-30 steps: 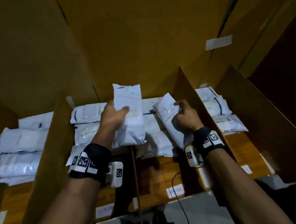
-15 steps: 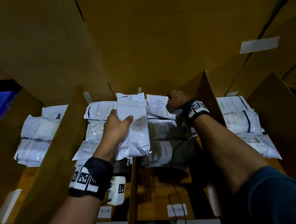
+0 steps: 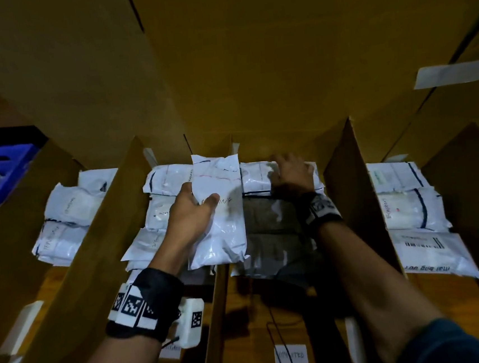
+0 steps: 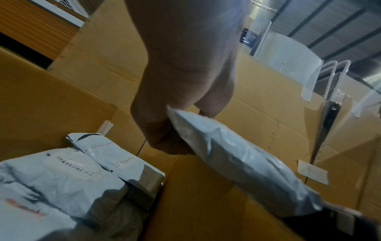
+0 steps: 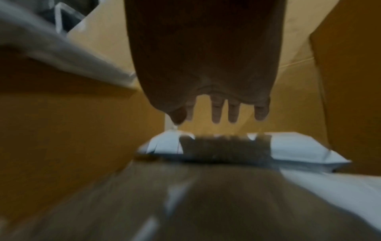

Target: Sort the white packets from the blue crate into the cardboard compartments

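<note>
**Left hand holds packet, right hand free over stack**

While your left hand (image 3: 190, 215) grips a white packet (image 3: 220, 212) upright above the cardboard divider (image 3: 216, 315), thumb across its front, your right hand (image 3: 291, 173) hovers with fingers (image 5: 216, 112) spread and empty over the packet stack (image 3: 270, 237) in the compartment right of it. Blue crate (image 3: 0, 172) sits far left.

Head looks down; wrists close, right blurred.
</note>
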Action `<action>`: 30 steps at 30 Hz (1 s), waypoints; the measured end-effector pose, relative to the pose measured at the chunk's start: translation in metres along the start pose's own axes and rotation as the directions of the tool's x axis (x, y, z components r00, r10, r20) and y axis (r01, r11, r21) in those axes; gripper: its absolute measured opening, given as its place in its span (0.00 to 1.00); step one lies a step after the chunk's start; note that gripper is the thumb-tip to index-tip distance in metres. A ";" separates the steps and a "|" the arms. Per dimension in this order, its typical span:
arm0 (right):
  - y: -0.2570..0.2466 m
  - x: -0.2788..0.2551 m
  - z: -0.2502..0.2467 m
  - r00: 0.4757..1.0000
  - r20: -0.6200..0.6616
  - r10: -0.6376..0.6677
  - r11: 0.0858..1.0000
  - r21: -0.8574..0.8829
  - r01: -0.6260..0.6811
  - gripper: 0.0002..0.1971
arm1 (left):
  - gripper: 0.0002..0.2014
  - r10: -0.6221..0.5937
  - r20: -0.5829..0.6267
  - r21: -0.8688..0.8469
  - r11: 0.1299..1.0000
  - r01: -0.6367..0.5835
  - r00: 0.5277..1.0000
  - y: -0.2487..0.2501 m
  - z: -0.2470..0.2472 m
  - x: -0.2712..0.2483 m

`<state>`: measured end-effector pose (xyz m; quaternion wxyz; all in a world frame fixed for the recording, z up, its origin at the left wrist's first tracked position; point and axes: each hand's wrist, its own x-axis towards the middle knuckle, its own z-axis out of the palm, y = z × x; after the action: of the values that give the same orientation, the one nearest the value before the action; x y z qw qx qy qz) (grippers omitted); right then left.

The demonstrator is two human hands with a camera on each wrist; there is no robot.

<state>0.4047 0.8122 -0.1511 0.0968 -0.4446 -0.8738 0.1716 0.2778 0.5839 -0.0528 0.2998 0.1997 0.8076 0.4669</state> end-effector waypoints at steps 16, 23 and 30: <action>-0.005 -0.037 0.016 0.975 0.223 -0.017 0.994 -0.102 0.041 0.29 | 0.21 -0.013 0.053 -0.092 0.996 0.018 0.998 0.004 -0.031 -0.014; -0.056 -0.146 -0.060 0.996 0.053 -0.076 0.993 0.093 0.071 0.17 | 0.21 0.055 0.084 -0.132 0.990 -0.043 0.995 -0.009 -0.090 -0.055; -0.150 -0.262 -0.080 0.995 -0.041 -0.095 0.989 0.111 0.099 0.14 | 0.15 0.158 0.107 -0.110 0.983 -0.146 0.982 -0.041 -0.167 -0.115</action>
<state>0.4728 0.5351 -0.0235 0.1455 -0.3983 -0.8814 0.2080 0.2492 0.3891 0.0098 0.3191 0.2721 0.7464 0.5167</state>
